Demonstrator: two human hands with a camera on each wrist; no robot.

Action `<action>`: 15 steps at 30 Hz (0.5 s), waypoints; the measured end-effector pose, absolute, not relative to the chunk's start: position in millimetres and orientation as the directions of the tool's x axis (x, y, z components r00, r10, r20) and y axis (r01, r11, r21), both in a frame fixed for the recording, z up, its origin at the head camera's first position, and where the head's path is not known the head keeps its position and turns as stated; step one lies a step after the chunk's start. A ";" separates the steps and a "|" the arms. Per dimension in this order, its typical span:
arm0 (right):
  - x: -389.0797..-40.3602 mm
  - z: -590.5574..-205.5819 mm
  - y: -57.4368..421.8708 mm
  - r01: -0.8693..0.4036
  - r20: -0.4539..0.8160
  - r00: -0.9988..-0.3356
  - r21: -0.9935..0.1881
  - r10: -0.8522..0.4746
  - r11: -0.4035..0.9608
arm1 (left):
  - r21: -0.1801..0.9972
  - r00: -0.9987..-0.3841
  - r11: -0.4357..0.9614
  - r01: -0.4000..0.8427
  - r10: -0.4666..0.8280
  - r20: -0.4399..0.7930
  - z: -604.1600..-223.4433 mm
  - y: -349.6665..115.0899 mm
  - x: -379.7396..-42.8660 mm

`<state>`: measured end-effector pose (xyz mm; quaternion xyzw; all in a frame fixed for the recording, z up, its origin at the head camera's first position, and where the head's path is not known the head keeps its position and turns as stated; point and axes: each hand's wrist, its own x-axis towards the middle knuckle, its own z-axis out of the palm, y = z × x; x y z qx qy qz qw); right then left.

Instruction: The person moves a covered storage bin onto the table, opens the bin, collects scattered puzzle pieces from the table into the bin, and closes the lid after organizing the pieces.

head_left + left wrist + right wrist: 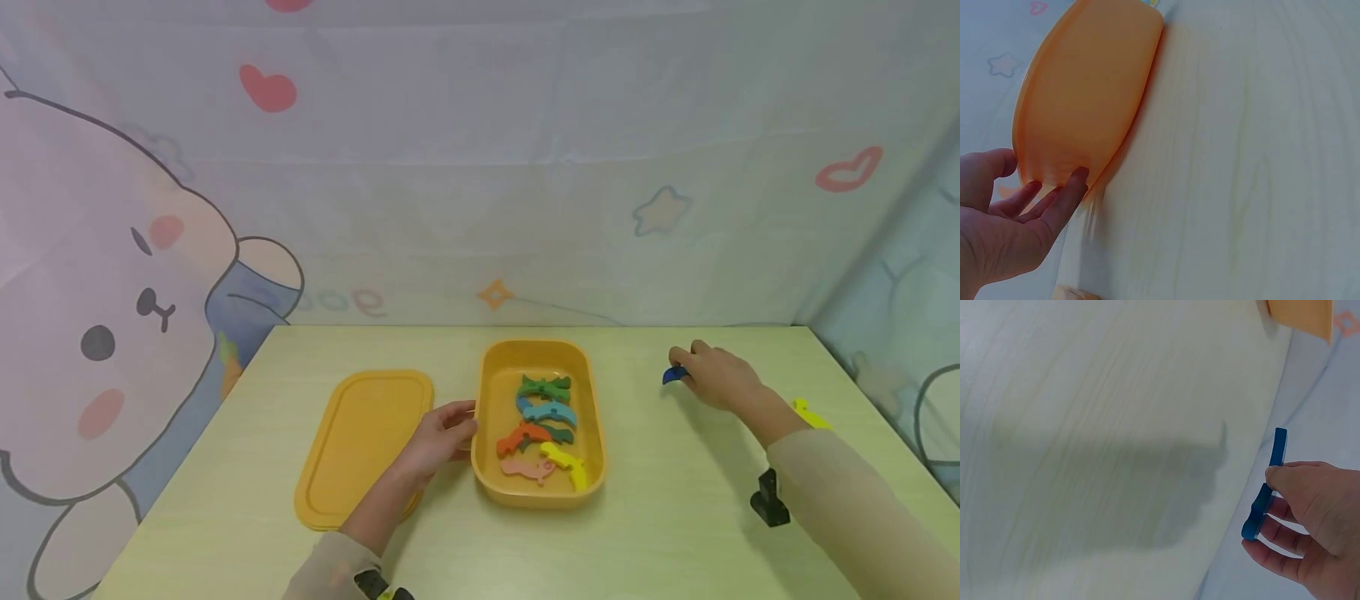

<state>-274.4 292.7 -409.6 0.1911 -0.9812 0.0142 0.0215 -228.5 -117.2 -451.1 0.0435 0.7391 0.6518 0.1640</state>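
My right hand [716, 377] pinches a dark blue toy piece [1260, 509] between thumb and fingers, right of the yellow box [597, 433] and over the table. In the right wrist view the piece is thin, edge-on, with a wavy outline. My left hand [441, 433] is at the left wall of the box; in the left wrist view its fingertips [1079, 175] touch the outer wall and the thumb is at the rim. Inside the box lie several animal-shaped pieces, among them a green one [545, 387], a light blue one [551, 412], an orange one [521, 437], a pink one [529, 470] and a yellow one [566, 462].
A yellow lid [360, 450] lies flat on the table left of the box, partly behind my left forearm. Another yellow piece [810, 414] is on the table beyond my right forearm. A printed cloth [480, 167] hangs behind the table's far edge.
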 end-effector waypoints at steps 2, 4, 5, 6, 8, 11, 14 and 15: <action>-274.5 -407.4 289.6 -0.386 0.049 -0.922 -0.013 -0.385 0.923 | 0.978 -0.942 0.147 -0.148 0.280 -0.185 -451.9 -117.3 -229.0; -274.6 -405.3 286.7 -0.397 0.051 -0.917 -0.006 -0.396 0.918 | 0.978 -0.942 0.148 -0.148 0.281 -0.185 -452.4 -117.3 -229.6; -274.6 -404.2 285.3 -0.404 0.054 -0.913 0.001 -0.403 0.915 | 0.979 -0.942 0.147 -0.144 0.284 -0.181 -452.4 -117.2 -229.6; -274.5 -403.1 284.1 -0.410 0.058 -0.911 0.004 -0.409 0.912 | 0.978 -0.941 0.146 -0.147 0.283 -0.184 -452.4 -117.1 -229.6; -274.1 -400.5 281.2 -0.426 0.068 -0.902 0.015 -0.426 0.905 | 0.979 -0.941 0.142 -0.149 0.283 -0.184 -452.6 -116.8 -229.7; -273.4 -397.3 276.8 -0.452 0.090 -0.887 0.038 -0.453 0.891 | 0.980 -0.941 0.136 -0.143 0.287 -0.178 -452.4 -116.7 -229.2; -272.2 -393.9 272.0 -0.473 0.106 -0.873 0.056 -0.477 0.879 | 0.980 -0.942 0.135 -0.147 0.285 -0.180 -452.2 -116.6 -228.9; -271.8 -393.0 270.3 -0.479 0.110 -0.869 0.060 -0.483 0.876 | 0.980 -0.942 0.136 -0.145 0.285 -0.179 -452.4 -116.7 -228.9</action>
